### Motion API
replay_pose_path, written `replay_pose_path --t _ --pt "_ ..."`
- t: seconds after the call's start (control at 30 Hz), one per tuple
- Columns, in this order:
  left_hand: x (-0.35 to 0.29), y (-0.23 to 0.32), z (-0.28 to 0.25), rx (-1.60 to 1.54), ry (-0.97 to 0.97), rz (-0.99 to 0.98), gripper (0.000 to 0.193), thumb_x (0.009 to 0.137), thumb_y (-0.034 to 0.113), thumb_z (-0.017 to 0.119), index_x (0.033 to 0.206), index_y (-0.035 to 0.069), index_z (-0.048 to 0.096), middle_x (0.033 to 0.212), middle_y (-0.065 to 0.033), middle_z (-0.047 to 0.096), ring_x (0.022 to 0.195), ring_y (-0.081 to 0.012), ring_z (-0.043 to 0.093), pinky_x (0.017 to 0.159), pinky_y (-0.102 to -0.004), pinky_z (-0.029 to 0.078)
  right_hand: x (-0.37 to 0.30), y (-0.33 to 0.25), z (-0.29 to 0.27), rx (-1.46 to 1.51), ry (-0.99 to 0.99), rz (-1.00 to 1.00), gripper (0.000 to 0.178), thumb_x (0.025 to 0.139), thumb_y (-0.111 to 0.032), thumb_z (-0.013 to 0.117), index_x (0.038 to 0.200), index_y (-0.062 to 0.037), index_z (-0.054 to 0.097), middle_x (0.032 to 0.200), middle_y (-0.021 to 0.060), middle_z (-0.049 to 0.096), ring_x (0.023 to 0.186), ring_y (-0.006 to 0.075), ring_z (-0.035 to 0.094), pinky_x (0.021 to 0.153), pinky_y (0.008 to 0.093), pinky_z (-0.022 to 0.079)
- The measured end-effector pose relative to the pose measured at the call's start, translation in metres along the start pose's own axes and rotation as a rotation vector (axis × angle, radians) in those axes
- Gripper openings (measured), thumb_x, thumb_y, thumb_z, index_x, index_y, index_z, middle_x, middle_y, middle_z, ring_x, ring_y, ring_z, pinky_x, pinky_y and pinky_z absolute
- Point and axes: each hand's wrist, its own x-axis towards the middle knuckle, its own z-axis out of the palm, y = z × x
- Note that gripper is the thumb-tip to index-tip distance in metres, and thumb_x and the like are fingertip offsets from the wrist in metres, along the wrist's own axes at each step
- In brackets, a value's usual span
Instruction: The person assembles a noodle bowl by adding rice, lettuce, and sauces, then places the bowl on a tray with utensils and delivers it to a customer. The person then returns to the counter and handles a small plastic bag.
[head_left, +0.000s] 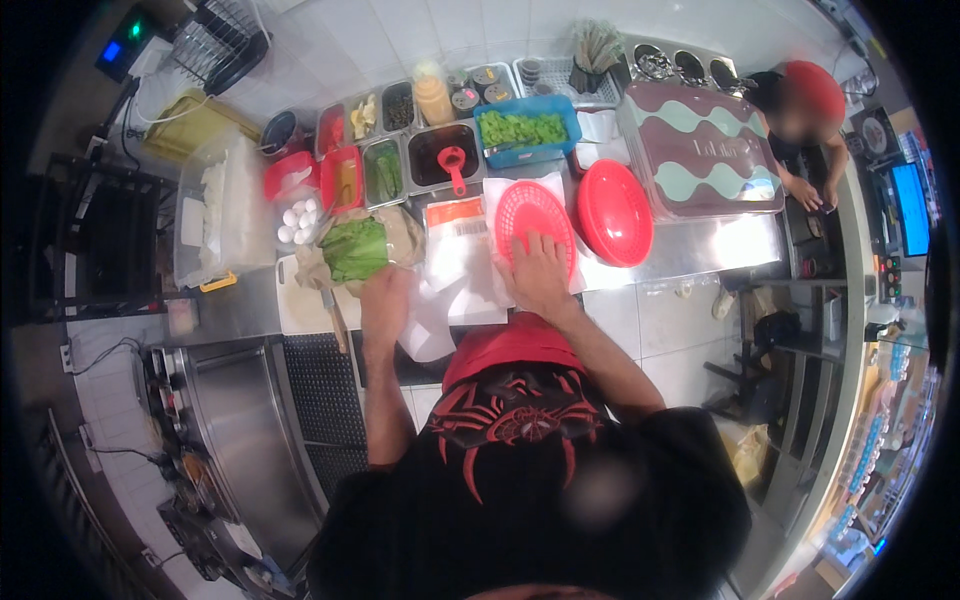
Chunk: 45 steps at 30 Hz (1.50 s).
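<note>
Over the counter's near edge, my left hand (385,298) is closed by a white paper sheet (430,325) that hangs down and appears pinched in its fingers. Just beyond that hand, green lettuce leaves (354,250) lie on brown paper (404,240). My right hand (540,272) rests on a red oval plastic basket (535,213), fingers stretched flat over its near end. White paper shows around this basket. To its right stands another red oval basket (614,215). A white packet with an orange band (455,235) lies between my hands.
A knife (338,325) lies on a white cutting board (298,300) at the left. Eggs (297,222) sit behind it. Along the back are a blue lettuce tub (528,155), a red measuring scoop (453,165) and a large lidded box (700,150). A co-worker (812,100) stands at the far right.
</note>
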Motion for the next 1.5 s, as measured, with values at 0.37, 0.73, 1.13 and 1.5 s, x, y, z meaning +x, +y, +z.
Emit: replay_pose_path --t 0.37,0.73,1.13,1.5 --pt "0.037 0.082 0.005 -0.478 -0.593 0.347 0.007 0.094 0.008 0.063 0.092 0.002 0.066 0.084 0.0010 0.064 0.080 -0.0071 0.057 0.075 -0.0247 0.047 -0.007 -0.013 -0.101 0.928 -0.108 -0.242 0.065 0.094 -0.039 0.077 0.143 -0.0011 0.058 0.136 0.0185 0.064 0.132 0.0289 0.056 0.114 0.0453 0.039" --pt "0.080 0.067 0.065 -0.470 0.013 0.198 0.051 0.104 0.034 0.066 0.137 -0.004 0.055 0.123 -0.0178 0.067 0.105 -0.0247 0.069 0.088 -0.0360 0.055 0.003 0.089 -0.006 0.933 0.016 0.475 0.037 0.092 -0.025 0.077 0.107 0.0087 0.073 0.087 0.0167 0.076 0.079 0.0195 0.072 0.072 0.0387 0.057" --pt "-0.012 -0.095 0.119 -0.020 -0.025 0.250 0.021 0.097 0.019 0.073 0.105 0.000 0.072 0.099 -0.0161 0.075 0.090 -0.0278 0.073 0.080 -0.0389 0.058 -0.014 0.125 0.009 0.699 -0.028 0.551 0.056 0.079 -0.037 0.089 0.107 0.0078 0.072 0.087 0.0162 0.074 0.081 0.0230 0.072 0.073 0.0368 0.056" --pt "-0.020 -0.097 0.105 0.352 -0.156 0.497 0.025 0.088 0.017 0.076 0.109 0.002 0.071 0.115 -0.0169 0.070 0.106 -0.0344 0.067 0.095 -0.0459 0.053 -0.036 0.149 -0.037 0.164 0.179 0.462 0.040 0.091 -0.031 0.077 0.114 0.0015 0.072 0.107 0.0207 0.073 0.101 0.0383 0.070 0.089 0.0478 0.055"
